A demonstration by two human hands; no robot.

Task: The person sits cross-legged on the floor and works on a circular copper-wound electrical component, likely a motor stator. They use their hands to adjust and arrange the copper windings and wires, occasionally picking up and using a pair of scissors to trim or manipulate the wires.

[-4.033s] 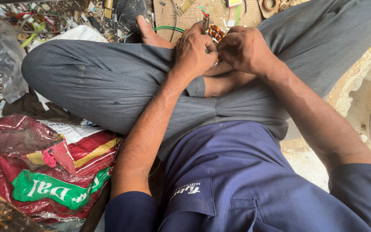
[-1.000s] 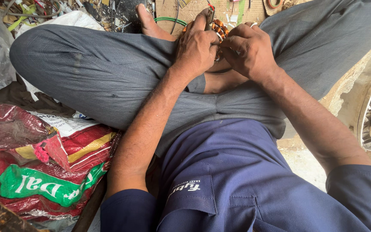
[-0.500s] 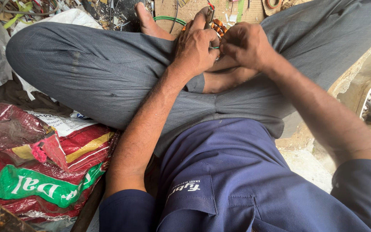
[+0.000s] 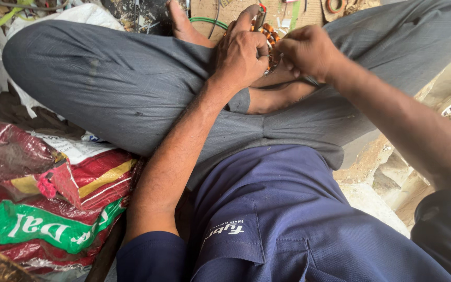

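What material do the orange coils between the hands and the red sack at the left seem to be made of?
Orange coils: probably enamelled copper wire, judging by the glossy orange strands. Red sack: seemingly thin plastic film, shiny, crinkled and printed.

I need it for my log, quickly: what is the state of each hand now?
Left hand: closed, gripping the orange wound coil.
Right hand: closed, fingers pinching at the same coil.

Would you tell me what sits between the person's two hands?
In the head view, a small part wound with orange-copper coils sits between the left hand and right hand; the fingers of both touch it, above the crossed legs.
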